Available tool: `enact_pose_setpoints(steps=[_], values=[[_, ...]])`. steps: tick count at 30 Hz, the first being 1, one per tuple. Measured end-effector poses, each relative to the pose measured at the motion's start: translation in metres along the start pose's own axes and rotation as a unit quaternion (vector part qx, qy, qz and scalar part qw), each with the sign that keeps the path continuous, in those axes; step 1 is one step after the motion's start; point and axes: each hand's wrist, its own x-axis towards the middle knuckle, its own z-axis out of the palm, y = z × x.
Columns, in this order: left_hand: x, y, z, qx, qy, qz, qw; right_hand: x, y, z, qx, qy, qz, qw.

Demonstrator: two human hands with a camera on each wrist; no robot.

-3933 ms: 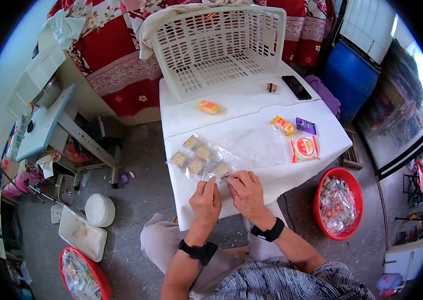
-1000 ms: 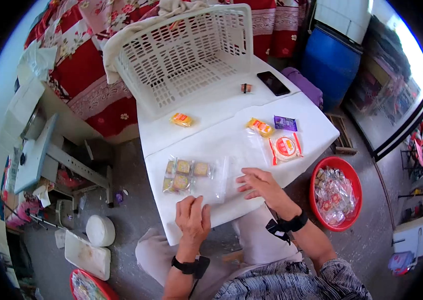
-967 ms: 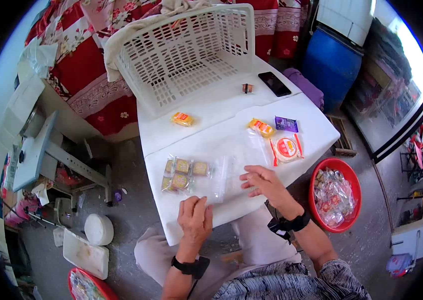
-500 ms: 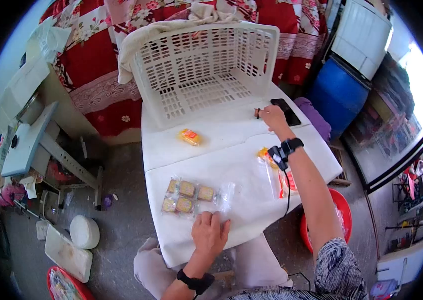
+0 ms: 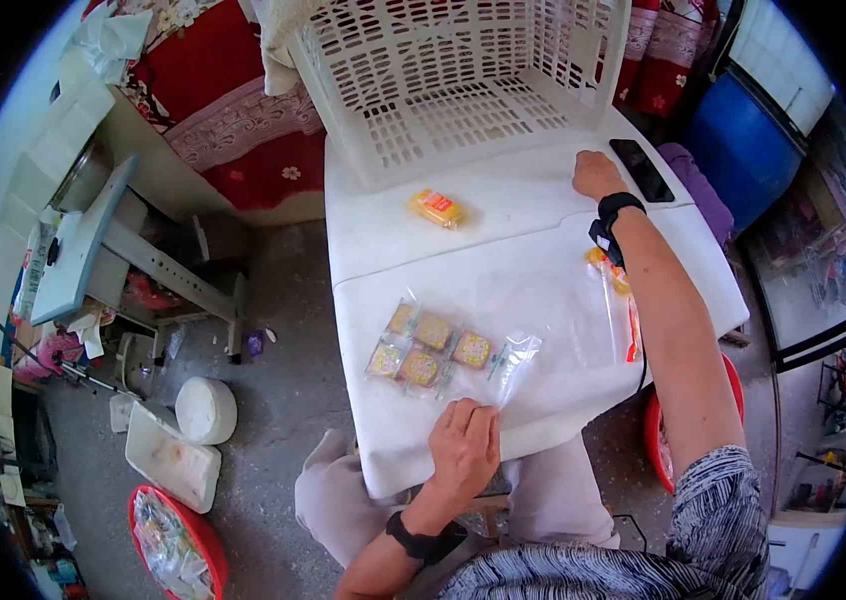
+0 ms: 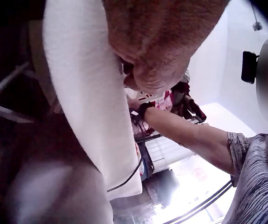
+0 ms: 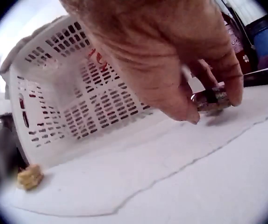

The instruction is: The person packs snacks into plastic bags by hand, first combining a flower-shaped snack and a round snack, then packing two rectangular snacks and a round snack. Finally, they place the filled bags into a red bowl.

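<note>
Far across the white table, my right hand (image 5: 598, 176) reaches past the crease. In the right wrist view its thumb and fingers pinch a small wrapped snack (image 7: 211, 99) with a dark band round its middle, low over the table. My left hand (image 5: 465, 448) is at the table's front edge, fingers curled, beside the clear plastic bag (image 5: 519, 362); I cannot tell whether it grips the bag's corner. Several square sprinkled cookies (image 5: 433, 330) in clear wrappers lie at the bag's left. In the left wrist view the back of the left hand (image 6: 157, 46) hides its fingertips.
A white plastic crate (image 5: 383, 160) lies on its side at the back. A yellow wrapped cake (image 5: 436, 208) sits before it, a black phone (image 5: 642, 170) at the right. The right forearm partly covers another yellow packet (image 5: 598, 258). Red tubs (image 5: 208, 535) stand on the floor.
My right hand has gone from the table's front to the small snack at the back right and grasped it. The left hand stays near the front edge; the cookies now lie flat by the bag.
</note>
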Motion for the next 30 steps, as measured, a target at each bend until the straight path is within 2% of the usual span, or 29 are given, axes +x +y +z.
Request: enact_pose_setpoints(steps=[2,4,5,6,7,9,11,13,14,15,17,18,20,24,26,27,30], values=[[-0.004,0.001,0.0,-0.013,0.007,-0.004,1.0,-0.008,-0.001,-0.008,0.014,-0.002,-0.005,1.0],[-0.007,-0.003,0.002,-0.038,0.005,-0.046,0.998,-0.025,-0.012,-0.035,0.117,0.04,-0.029,0.992],[-0.007,-0.003,0.002,-0.04,0.006,-0.042,0.998,-0.036,-0.017,-0.053,0.116,0.044,-0.028,0.992],[-0.007,-0.004,0.002,-0.049,0.002,-0.059,0.997,-0.055,-0.026,-0.076,0.237,-0.009,-0.014,0.971],[-0.006,-0.004,0.001,-0.059,-0.002,-0.075,0.995,-0.076,-0.031,-0.093,0.353,-0.062,0.001,0.933],[-0.003,-0.001,-0.001,-0.073,0.003,-0.077,0.994,-0.114,-0.035,-0.107,0.488,-0.094,-0.036,0.867],[-0.002,0.001,-0.001,-0.098,0.007,-0.103,0.99,-0.176,-0.048,-0.127,0.553,-0.095,-0.068,0.825],[-0.003,-0.001,-0.001,-0.107,0.009,-0.104,0.989,-0.236,-0.056,-0.128,0.629,-0.134,-0.09,0.76],[-0.002,-0.002,-0.001,-0.11,0.011,-0.109,0.988,-0.263,-0.06,-0.119,0.66,-0.147,-0.081,0.732],[-0.002,-0.003,0.001,-0.112,0.012,-0.106,0.988,-0.291,-0.063,-0.108,0.709,-0.182,-0.057,0.679],[-0.003,-0.004,0.003,-0.137,0.025,-0.13,0.982,-0.331,-0.073,-0.085,0.743,-0.213,-0.004,0.634],[-0.002,-0.002,0.002,-0.138,0.025,-0.129,0.982,-0.346,-0.08,-0.073,0.749,-0.184,0.022,0.636],[0.0,0.001,-0.001,-0.141,0.023,-0.115,0.983,-0.361,-0.093,-0.056,0.801,-0.147,0.062,0.577],[-0.003,-0.004,0.001,-0.173,0.026,-0.122,0.977,-0.365,-0.111,-0.043,0.825,-0.096,0.079,0.551],[-0.005,-0.01,0.004,-0.221,0.057,-0.165,0.959,-0.366,-0.114,-0.044,0.771,-0.146,0.112,0.61],[-0.004,-0.011,0.004,-0.222,0.058,-0.164,0.959,-0.366,-0.115,-0.044,0.771,-0.145,0.111,0.611],[-0.003,-0.011,0.005,-0.245,0.07,-0.187,0.949,-0.366,-0.115,-0.045,0.717,-0.198,0.108,0.659]])
